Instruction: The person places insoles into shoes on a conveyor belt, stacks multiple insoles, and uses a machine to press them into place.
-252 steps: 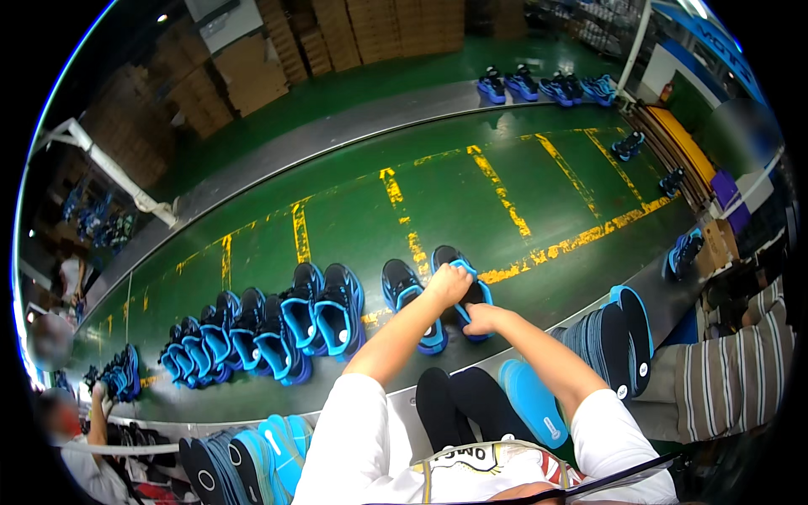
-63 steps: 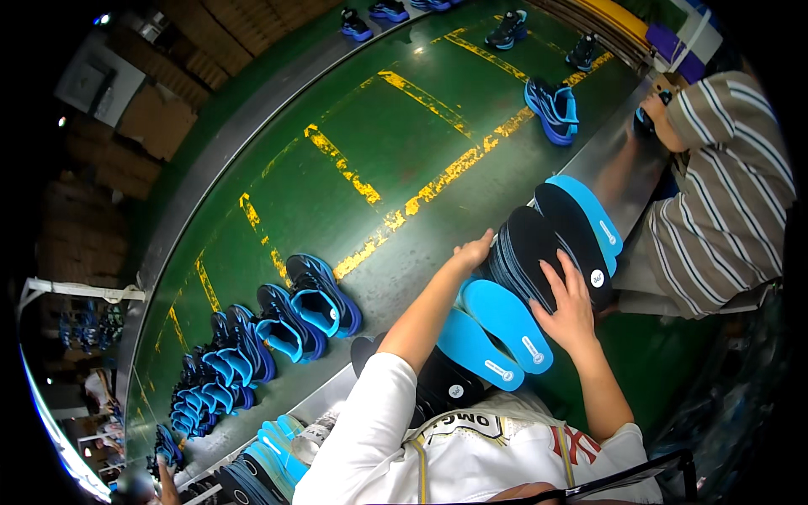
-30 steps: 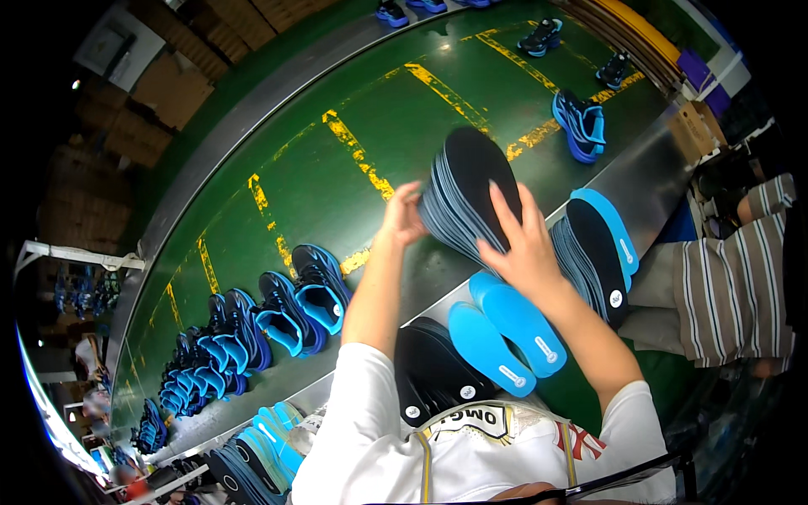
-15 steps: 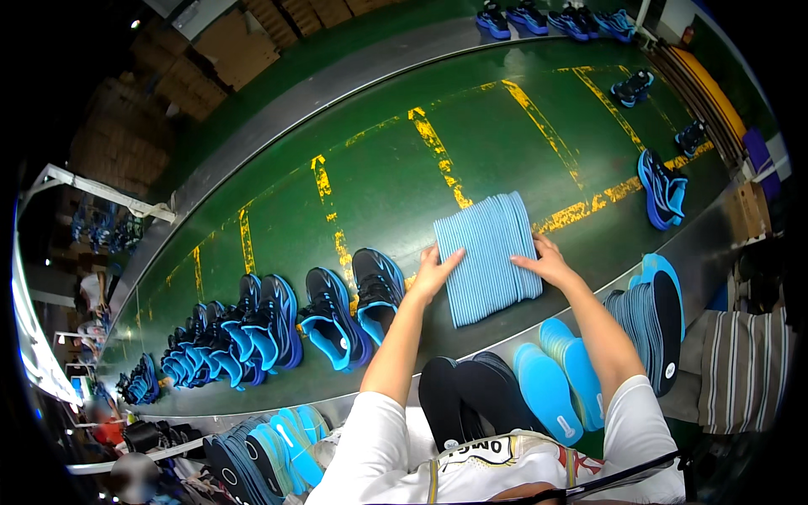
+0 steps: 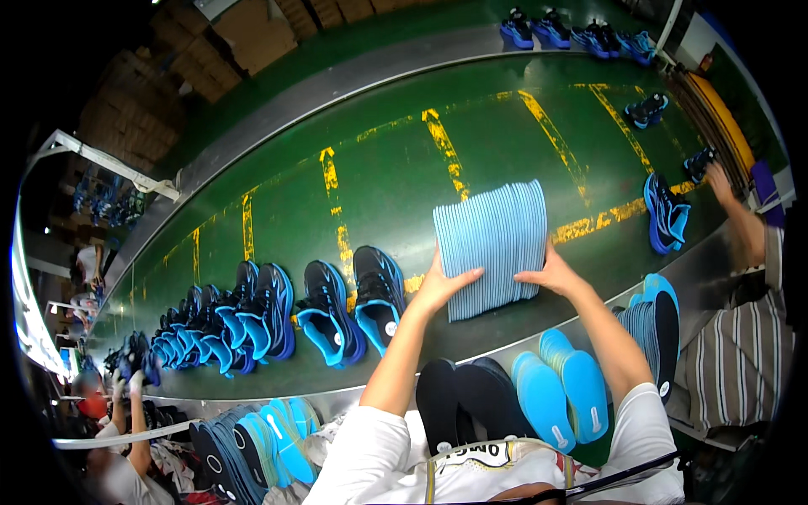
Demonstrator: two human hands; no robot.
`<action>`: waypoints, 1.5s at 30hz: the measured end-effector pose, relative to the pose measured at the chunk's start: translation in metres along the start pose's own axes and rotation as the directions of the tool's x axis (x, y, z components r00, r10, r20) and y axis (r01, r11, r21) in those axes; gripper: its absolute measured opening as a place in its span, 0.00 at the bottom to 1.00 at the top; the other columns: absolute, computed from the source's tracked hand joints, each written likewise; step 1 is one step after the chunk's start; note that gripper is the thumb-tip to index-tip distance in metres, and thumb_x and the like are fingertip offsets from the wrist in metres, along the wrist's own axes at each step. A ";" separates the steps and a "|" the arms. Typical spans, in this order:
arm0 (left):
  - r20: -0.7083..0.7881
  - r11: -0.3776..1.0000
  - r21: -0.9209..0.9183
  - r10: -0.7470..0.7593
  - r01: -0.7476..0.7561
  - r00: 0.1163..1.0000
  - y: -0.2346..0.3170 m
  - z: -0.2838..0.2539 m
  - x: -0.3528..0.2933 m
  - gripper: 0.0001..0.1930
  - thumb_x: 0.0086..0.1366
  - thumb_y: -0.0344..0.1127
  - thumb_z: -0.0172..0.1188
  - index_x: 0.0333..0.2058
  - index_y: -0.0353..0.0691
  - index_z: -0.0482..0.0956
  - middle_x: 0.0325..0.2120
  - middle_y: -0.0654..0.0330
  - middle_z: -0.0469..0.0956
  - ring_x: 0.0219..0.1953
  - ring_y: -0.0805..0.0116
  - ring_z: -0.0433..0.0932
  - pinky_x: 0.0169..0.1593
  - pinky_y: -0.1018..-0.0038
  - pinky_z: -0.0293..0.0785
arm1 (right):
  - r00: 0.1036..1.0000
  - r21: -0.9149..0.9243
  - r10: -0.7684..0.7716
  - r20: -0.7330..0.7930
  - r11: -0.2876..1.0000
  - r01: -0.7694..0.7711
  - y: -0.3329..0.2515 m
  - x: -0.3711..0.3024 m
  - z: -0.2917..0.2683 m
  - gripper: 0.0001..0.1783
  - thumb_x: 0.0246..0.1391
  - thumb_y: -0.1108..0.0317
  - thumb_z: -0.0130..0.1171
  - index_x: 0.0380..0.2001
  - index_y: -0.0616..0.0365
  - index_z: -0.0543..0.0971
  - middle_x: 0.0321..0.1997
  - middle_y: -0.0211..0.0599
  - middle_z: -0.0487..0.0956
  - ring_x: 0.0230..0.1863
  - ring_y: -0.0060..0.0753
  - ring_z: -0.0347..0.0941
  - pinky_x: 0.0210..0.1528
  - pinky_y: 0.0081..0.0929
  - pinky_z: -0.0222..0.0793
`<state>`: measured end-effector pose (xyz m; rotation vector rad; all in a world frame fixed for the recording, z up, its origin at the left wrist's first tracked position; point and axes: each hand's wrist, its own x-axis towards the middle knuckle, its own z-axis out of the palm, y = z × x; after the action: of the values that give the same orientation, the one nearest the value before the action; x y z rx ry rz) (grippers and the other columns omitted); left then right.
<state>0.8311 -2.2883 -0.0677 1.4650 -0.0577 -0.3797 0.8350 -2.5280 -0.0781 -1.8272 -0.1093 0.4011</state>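
A thick stack of light-blue insoles (image 5: 492,248), its many thin edges showing as stripes, rests on the green table in front of me. My left hand (image 5: 446,282) grips its left side, thumb across the near face. On the opposite side, my right hand (image 5: 555,273) presses in with its thumb on the near face. The outer fingers of both hands are partly hidden behind the stack. Left of my left hand stand two black-and-blue sneakers, the nearer one (image 5: 380,290) with a pale insole showing inside.
More sneakers (image 5: 265,303) line the table to the left; one sneaker (image 5: 663,215) stands at the right. Black insoles (image 5: 475,404) and bright-blue insoles (image 5: 543,400) lie along the near edge. Co-workers' hands reach in: one hand (image 5: 721,183) at the right, gloved hands (image 5: 135,383) at the lower left.
Both my hands have shifted their hold lower on the stack, which has tilted so its edges spread more evenly. A co-worker's arm has come in at the right; another reaches shoes at far left.
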 end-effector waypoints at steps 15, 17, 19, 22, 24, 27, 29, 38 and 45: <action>-0.107 0.855 0.436 -0.261 0.281 0.959 -0.047 -0.011 0.020 0.50 0.37 0.60 0.62 0.53 0.36 0.52 0.46 0.46 0.62 0.51 0.50 0.50 0.55 0.62 0.47 | 0.975 -0.166 0.211 0.063 0.966 -0.198 0.039 0.016 0.003 0.67 0.22 0.45 0.68 0.57 0.61 0.36 0.60 0.53 0.40 0.62 0.49 0.35 0.60 0.37 0.39; -0.129 0.899 0.368 -0.204 0.238 0.970 -0.037 0.002 0.015 0.49 0.38 0.55 0.64 0.54 0.36 0.48 0.46 0.45 0.59 0.51 0.51 0.51 0.54 0.62 0.51 | 0.984 -0.045 0.175 -0.021 0.983 -0.176 0.044 0.016 0.002 0.64 0.22 0.48 0.68 0.58 0.60 0.40 0.60 0.51 0.43 0.62 0.45 0.39 0.60 0.36 0.40; -0.135 0.952 0.298 -0.036 0.075 0.990 -0.025 0.007 0.004 0.47 0.38 0.51 0.65 0.53 0.35 0.50 0.45 0.46 0.59 0.51 0.52 0.52 0.54 0.62 0.52 | 0.995 -0.002 0.017 -0.098 1.000 -0.017 0.026 0.005 0.002 0.63 0.22 0.51 0.69 0.58 0.59 0.41 0.59 0.50 0.47 0.61 0.43 0.43 0.59 0.35 0.43; -0.123 0.963 0.234 0.167 -0.135 0.978 -0.019 0.014 -0.012 0.41 0.36 0.45 0.68 0.48 0.34 0.58 0.44 0.48 0.59 0.50 0.55 0.58 0.53 0.65 0.54 | 0.963 -0.138 -0.157 -0.221 0.982 0.129 0.011 -0.009 -0.006 0.58 0.20 0.57 0.71 0.56 0.59 0.48 0.53 0.47 0.59 0.56 0.43 0.54 0.55 0.35 0.52; -0.093 0.930 0.346 0.161 -0.120 0.983 -0.026 0.006 -0.023 0.40 0.36 0.44 0.68 0.47 0.33 0.59 0.44 0.48 0.59 0.49 0.54 0.60 0.52 0.66 0.56 | 0.959 -0.202 -0.144 -0.243 0.975 0.095 0.000 -0.022 -0.005 0.57 0.18 0.57 0.71 0.54 0.59 0.52 0.51 0.46 0.61 0.53 0.44 0.57 0.53 0.35 0.55; 0.031 0.852 0.504 0.146 -0.141 0.989 -0.036 0.002 -0.033 0.38 0.37 0.44 0.68 0.46 0.33 0.62 0.45 0.48 0.62 0.49 0.55 0.61 0.52 0.67 0.57 | 0.975 -0.354 -0.168 -0.142 0.929 0.108 0.003 -0.038 -0.008 0.54 0.17 0.56 0.71 0.52 0.58 0.55 0.46 0.48 0.66 0.50 0.47 0.61 0.50 0.36 0.58; 0.052 0.886 0.458 0.058 -0.075 0.997 -0.044 0.006 -0.038 0.35 0.37 0.43 0.67 0.45 0.35 0.65 0.44 0.50 0.64 0.49 0.57 0.62 0.52 0.67 0.57 | 0.920 -0.625 -0.391 -0.023 0.724 0.292 0.010 -0.040 -0.009 0.58 0.19 0.56 0.71 0.55 0.56 0.49 0.47 0.50 0.66 0.49 0.49 0.61 0.50 0.36 0.59; 0.026 0.856 0.511 0.077 -0.079 0.997 -0.033 0.018 -0.028 0.29 0.40 0.45 0.66 0.42 0.38 0.70 0.42 0.55 0.70 0.45 0.61 0.68 0.47 0.71 0.63 | 0.964 -0.522 -0.262 0.041 0.817 0.244 0.036 -0.032 -0.025 0.60 0.24 0.60 0.68 0.57 0.56 0.39 0.49 0.49 0.64 0.49 0.49 0.63 0.49 0.33 0.60; 0.140 0.725 0.663 0.126 -0.187 0.982 -0.052 0.019 -0.017 0.31 0.47 0.47 0.58 0.49 0.40 0.62 0.46 0.53 0.66 0.52 0.58 0.59 0.58 0.61 0.43 | 0.987 -0.479 -0.140 0.083 0.862 0.162 0.039 -0.025 -0.022 0.33 0.30 0.61 0.66 0.44 0.60 0.67 0.43 0.45 0.71 0.46 0.41 0.67 0.48 0.30 0.61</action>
<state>0.7989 -2.3048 -0.1131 2.1524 -0.4295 -0.2901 0.8140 -2.5666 -0.1048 -2.2871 -0.4157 0.3206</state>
